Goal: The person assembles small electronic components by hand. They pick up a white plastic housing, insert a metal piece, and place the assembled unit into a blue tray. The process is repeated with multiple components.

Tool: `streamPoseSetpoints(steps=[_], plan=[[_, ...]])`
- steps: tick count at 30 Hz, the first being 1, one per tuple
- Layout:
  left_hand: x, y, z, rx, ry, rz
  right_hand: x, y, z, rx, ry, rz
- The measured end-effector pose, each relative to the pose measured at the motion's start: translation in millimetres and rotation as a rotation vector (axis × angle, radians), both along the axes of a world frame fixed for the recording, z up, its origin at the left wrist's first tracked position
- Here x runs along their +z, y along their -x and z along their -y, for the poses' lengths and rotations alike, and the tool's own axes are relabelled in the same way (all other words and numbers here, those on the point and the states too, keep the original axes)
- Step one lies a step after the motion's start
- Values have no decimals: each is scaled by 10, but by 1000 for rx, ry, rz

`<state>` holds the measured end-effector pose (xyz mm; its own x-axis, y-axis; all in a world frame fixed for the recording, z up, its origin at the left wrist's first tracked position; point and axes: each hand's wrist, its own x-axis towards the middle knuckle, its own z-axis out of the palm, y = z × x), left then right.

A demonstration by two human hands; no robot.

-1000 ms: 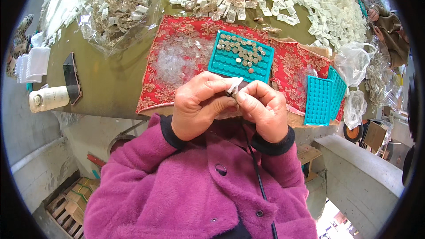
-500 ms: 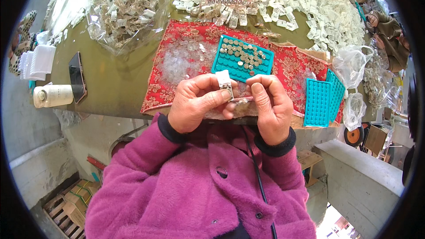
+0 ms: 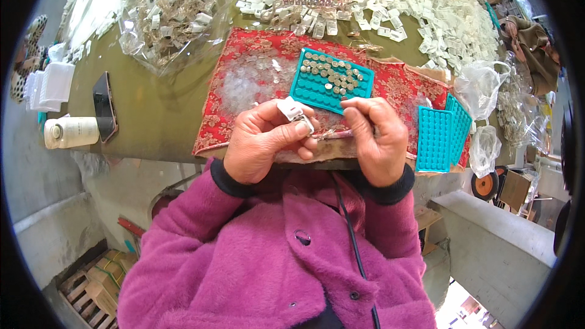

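Observation:
My left hand (image 3: 253, 146) is closed on a small white plastic case (image 3: 291, 109), which it tilts between thumb and fingers. Part of the case's inside is hidden by the thumb. To its right, my right hand (image 3: 382, 143) has thumb and forefinger drawn together at the near edge of a teal tray (image 3: 306, 89). Whatever lies between those fingertips is too small to make out. Several silvery button cells (image 3: 332, 73) are grouped over the tray's far and right parts. Beneath the tray spreads a red flowered cloth (image 3: 399, 97).
White plastic cases (image 3: 451, 18) are heaped at the back right. A clear bag of wired parts (image 3: 177, 12) sits back left. Phone (image 3: 105, 106) and pale bottle (image 3: 73, 132) are at left. More teal trays (image 3: 434, 140) and clear bags (image 3: 481, 91) lie to the right.
My left hand has moved slightly left and tipped the white case over to the left. My right hand has drawn away from the case, its fingertips now at the tray's edge.

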<state>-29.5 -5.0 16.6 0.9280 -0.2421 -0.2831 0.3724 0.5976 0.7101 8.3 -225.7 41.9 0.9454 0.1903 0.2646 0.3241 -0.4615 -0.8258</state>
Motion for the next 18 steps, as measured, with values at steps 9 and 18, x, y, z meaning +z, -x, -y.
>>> streamPoseSetpoints(steps=[9, 18], plan=[[-17, 1, -61, 63, -356, 565, 98, 196, -268, 319, -296, -360], [59, 89, -131, 81, -88, 305, 75, 225, -236, 359, -451, -681]])
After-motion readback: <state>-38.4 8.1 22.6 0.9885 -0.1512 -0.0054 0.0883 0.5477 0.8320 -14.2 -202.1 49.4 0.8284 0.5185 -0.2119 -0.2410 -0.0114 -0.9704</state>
